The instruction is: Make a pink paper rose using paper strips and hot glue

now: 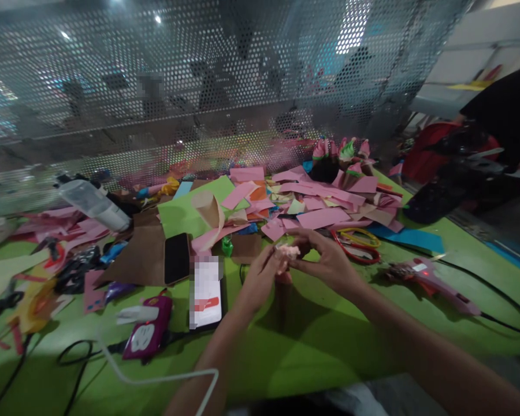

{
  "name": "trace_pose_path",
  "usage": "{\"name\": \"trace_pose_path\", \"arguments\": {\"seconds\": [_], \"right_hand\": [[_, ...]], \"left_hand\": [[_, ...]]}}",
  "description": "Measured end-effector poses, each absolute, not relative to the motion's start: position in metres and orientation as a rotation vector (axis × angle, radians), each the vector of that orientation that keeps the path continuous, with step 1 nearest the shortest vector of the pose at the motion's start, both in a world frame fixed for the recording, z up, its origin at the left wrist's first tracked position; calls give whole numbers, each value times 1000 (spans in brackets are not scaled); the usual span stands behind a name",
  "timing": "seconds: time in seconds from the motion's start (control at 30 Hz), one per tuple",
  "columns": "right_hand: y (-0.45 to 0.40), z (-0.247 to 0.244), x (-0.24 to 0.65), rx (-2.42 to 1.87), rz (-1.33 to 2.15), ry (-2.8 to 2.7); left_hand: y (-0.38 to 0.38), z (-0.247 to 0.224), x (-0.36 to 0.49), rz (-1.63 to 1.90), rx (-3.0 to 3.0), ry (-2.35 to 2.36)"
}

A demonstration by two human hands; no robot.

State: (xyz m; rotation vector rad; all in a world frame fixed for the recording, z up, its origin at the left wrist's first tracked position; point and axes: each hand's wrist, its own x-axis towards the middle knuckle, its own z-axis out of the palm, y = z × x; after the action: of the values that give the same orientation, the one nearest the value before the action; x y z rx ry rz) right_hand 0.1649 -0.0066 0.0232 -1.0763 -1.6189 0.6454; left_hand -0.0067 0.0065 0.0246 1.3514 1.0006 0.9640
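Observation:
Above the near middle of the green table point(312, 358), a small, ruffled pale pink paper piece point(288, 253) is held between my two hands. My left hand point(260, 274) pinches it from the left, its fingers partly overlapping the piece. From the right, my right hand point(329, 260) grips it with thumb and fingertips. The piece's lower part hangs below the fingers, and its exact shape is blurred. Right of my right hand lie scissors with red handles point(359, 254) and a pink hot glue gun point(442, 286) with a black cord.
Pink paper strips point(325, 218) and other scraps cover the far side. Swirled paper pieces point(348, 150) stand at the back. Left lie a black phone point(177, 260), a lit phone point(208, 294), a purple box with cables point(149, 329) and a bottle point(93, 202). A perforated metal screen point(199, 104) rises behind.

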Motion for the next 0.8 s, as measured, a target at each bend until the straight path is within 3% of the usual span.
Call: {"name": "trace_pose_path", "arguments": {"seconds": [0.23,0.8], "right_hand": [[-8,28,166,-1068,344,-1699],[-8,19,163,-1083,247,-1804]], "left_hand": [[15,11,-9,974,1537,1011],[10,13,-5,992,1319,948]]}}
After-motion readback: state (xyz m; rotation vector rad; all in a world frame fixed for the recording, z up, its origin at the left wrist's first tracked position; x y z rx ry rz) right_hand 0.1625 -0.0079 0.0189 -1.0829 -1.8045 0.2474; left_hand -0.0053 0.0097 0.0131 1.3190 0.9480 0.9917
